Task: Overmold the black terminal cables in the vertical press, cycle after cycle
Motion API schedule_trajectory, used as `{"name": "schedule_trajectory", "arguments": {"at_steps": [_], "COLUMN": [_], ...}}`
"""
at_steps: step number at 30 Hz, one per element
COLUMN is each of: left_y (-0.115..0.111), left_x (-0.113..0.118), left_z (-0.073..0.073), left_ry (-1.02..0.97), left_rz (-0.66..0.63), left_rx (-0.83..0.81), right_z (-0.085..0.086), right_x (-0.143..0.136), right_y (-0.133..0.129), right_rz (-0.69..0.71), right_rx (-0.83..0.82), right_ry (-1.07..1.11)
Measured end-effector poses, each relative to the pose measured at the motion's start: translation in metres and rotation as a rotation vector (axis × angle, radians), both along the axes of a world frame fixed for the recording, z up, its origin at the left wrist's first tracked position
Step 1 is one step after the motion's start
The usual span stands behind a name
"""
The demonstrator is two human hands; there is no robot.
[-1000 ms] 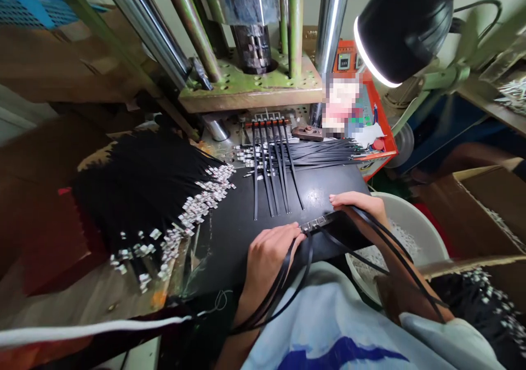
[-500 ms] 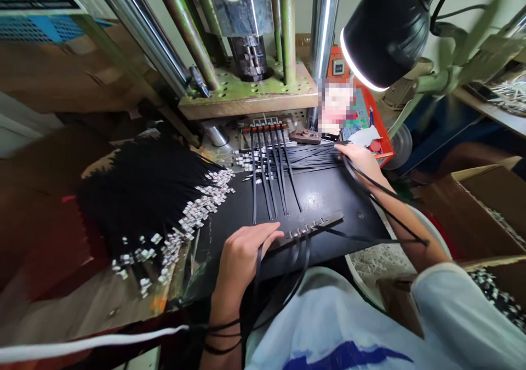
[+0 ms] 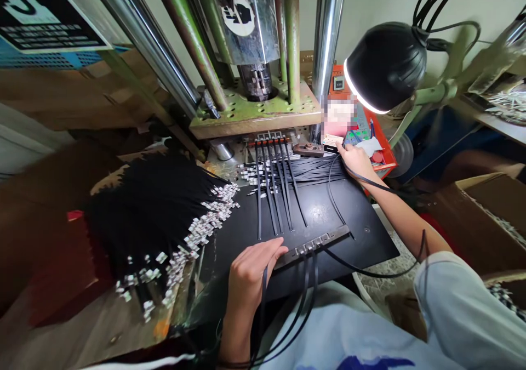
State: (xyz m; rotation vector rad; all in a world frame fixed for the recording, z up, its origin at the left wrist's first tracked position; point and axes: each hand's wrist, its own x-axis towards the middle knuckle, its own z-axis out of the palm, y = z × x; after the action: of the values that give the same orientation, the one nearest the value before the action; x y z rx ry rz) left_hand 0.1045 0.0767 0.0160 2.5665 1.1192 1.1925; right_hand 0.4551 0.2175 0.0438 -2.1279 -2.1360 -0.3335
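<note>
My left hand [image 3: 252,268] is closed on the near-left end of a slotted metal bar [image 3: 310,245], fingers stretched together over it and the thumb below. Black flat cables [image 3: 306,285] run from the bar's slots toward my lap. My right hand [image 3: 356,160] pinches black flat cable [image 3: 376,182] at the far right of the black board; one strand curves down toward the bar's right end. Beside it lies a bundle of black cables [image 3: 316,171] with pale connector ends. Several cables [image 3: 283,189] hang forward from a fixture [image 3: 269,138] under the press.
A green-and-steel press [image 3: 255,118] stands ahead. Left is a large heap of black cables [image 3: 152,211] with white connectors. A black lamp [image 3: 388,66], an orange control box [image 3: 382,156] and a cardboard box [image 3: 480,211] are on the right.
The view has tilted up, so everything sits lower. A cable strand now curves from my right hand onto the board. My left hand stays at the bar.
</note>
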Motion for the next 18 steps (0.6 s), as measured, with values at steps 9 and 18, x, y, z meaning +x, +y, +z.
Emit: {"name": "schedule_trajectory", "arguments": {"at_steps": [9, 18], "left_y": [0.002, -0.011], "left_x": [-0.001, -0.016], "left_z": [0.002, 0.011], "left_ry": [0.018, -0.05], "left_rz": [-0.032, 0.105], "left_rx": [0.042, 0.072], "right_z": [0.0, 0.01], "right_x": [-0.004, 0.002], "right_y": [0.0, -0.045], "right_rz": [-0.003, 0.16], "right_rx": [-0.015, 0.215], "right_ry": [-0.032, 0.261]}}
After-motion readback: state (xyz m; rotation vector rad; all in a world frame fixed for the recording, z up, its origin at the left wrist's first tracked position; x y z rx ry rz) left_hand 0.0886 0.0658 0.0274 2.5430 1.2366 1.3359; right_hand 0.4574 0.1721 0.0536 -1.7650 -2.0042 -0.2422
